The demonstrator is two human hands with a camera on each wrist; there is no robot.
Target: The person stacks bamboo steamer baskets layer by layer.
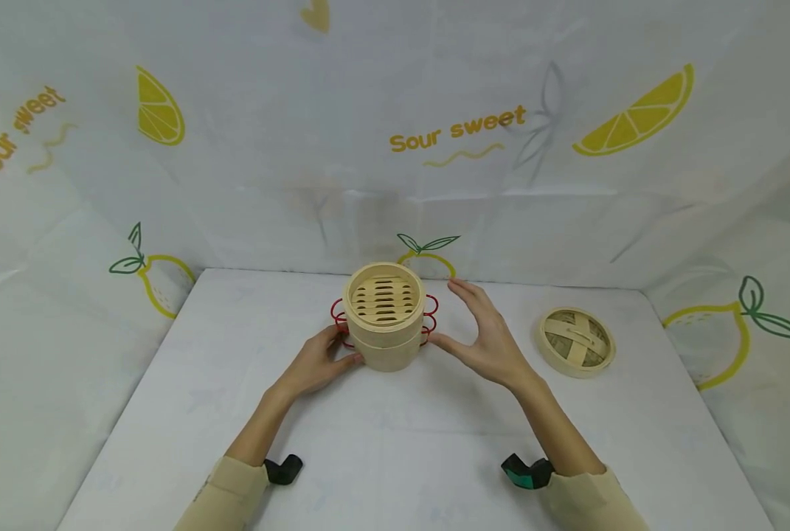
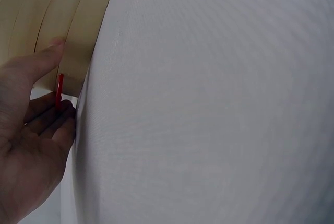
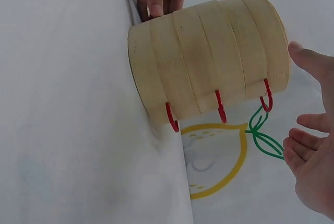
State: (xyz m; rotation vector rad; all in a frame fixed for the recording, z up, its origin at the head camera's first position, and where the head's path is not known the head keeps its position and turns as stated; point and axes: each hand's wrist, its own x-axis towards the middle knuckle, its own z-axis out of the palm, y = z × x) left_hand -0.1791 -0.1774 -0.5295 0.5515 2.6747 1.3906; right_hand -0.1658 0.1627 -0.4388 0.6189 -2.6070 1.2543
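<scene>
A stack of bamboo steamer baskets (image 1: 386,335) stands upright on the table, with a slatted top tier and red loop handles (image 3: 221,106) on both sides. At its lower left is my left hand (image 1: 316,360). In the left wrist view, the thumb lies on the basket wall (image 2: 82,41), and the bent fingers (image 2: 65,132) are around the far side by a low red handle. My right hand (image 1: 490,345) is spread beside the stack's right side, holding nothing. In the right wrist view its thumb (image 3: 308,59) is close to the upper rim, with a small gap.
A woven bamboo lid (image 1: 575,343) lies on the white table (image 1: 395,450) to the right of my right hand. Behind the table hangs a white cloth (image 1: 268,147) printed with lemons. A black wrist mount (image 1: 283,469) sticks inward from my left cuff.
</scene>
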